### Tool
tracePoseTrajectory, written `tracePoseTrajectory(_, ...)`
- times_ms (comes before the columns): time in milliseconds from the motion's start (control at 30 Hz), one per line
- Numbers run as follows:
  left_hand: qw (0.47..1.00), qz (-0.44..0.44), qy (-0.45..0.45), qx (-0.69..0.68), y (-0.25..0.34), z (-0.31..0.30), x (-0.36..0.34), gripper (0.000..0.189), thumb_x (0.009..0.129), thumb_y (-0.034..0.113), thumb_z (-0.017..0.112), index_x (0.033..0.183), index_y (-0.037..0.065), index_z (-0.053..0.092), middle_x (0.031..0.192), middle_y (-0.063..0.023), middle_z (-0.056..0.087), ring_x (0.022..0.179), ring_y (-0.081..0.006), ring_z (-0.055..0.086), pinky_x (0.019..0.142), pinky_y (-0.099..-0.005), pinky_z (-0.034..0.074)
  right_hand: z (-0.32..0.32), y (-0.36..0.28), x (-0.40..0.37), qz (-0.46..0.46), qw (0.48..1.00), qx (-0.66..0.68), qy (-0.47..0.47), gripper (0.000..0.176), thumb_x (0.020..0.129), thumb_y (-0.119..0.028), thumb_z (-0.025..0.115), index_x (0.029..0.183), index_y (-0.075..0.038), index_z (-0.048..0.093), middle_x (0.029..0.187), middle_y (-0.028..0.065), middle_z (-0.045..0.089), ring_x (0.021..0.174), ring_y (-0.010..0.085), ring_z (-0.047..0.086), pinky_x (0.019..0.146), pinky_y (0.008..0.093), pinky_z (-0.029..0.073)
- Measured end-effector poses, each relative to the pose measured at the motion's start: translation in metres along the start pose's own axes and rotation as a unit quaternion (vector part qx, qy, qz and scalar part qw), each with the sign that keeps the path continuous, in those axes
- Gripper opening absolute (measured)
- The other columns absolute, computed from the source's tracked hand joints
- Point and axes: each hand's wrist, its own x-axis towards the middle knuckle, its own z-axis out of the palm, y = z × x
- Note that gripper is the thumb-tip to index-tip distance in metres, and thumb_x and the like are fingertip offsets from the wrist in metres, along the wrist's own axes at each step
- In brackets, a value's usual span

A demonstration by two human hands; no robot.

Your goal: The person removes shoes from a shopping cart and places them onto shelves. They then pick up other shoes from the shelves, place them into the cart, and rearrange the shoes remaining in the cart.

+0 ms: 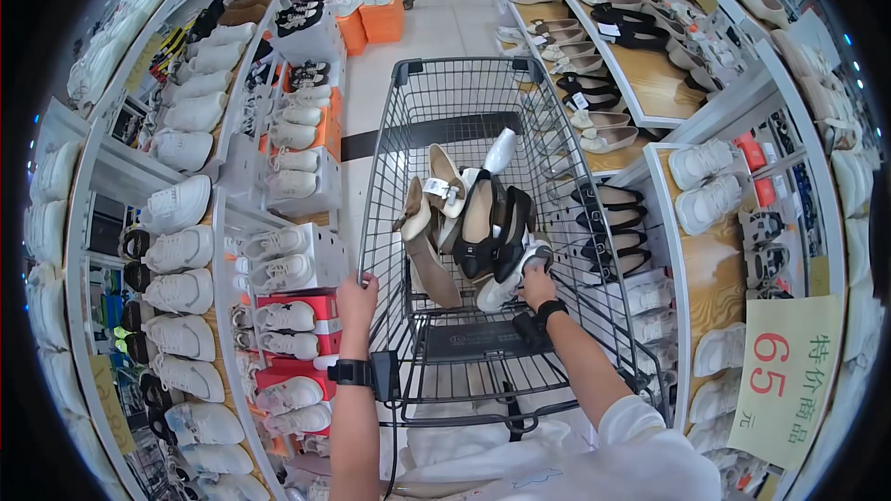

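Observation:
A shopping cart [469, 63] of dark wire stands in front of me. My left hand [358, 299] is curled on its left side rail. Inside the cart, my right hand [535, 286] grips a white and grey sneaker [499, 293] near its opening. Beside that sneaker lie black flat shoes [477, 223] and beige-brown shoes [433, 271], one with a white tag. A white, plastic-looking item [501, 150] rests behind them. Both my wrists wear black bands, and a cable hangs from the device at the left one.
Shelves of white sneakers [181, 292] line the left side, with shoes on boxes [316, 264] close to the cart. Black and beige flats [631, 28] fill the right racks. A price sign [784, 380] hangs at the right. Orange boxes [381, 20] stand farther down the aisle.

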Motion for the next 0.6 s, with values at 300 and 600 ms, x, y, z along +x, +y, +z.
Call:
tracePoseTrajectory(300,1.000,-0.027,-0.014,0.004,0.002,0.001,0.007,0.022,0.075,0.025,0.056,0.081,0.004,0.062,0.070,-0.0196,0.062,0.071,-0.0377,0.060,0.067,-0.0442,0.048,0.010,0.015,0.004,-0.047,0.998,0.011,0.043,0.018,0.073,-0.014,0.063,0.089,-0.006,0.062,0.099,0.0169,0.054,0.081,0.0340,0.061,0.070,0.0414,0.050)
tracePoseTrajectory(600,0.999,-0.012,-0.017,0.025,0.017,-0.006,0.017,0.022,0.076,0.024,0.056,0.081,0.004,0.061,0.068,-0.0183,0.062,0.064,-0.0332,0.062,0.063,-0.0406,0.049,-0.015,-0.052,0.008,-0.275,0.950,-0.025,0.142,0.011,0.071,-0.008,0.053,0.081,-0.008,0.058,0.082,0.0090,0.055,0.078,0.0258,0.059,0.065,0.0362,0.049)
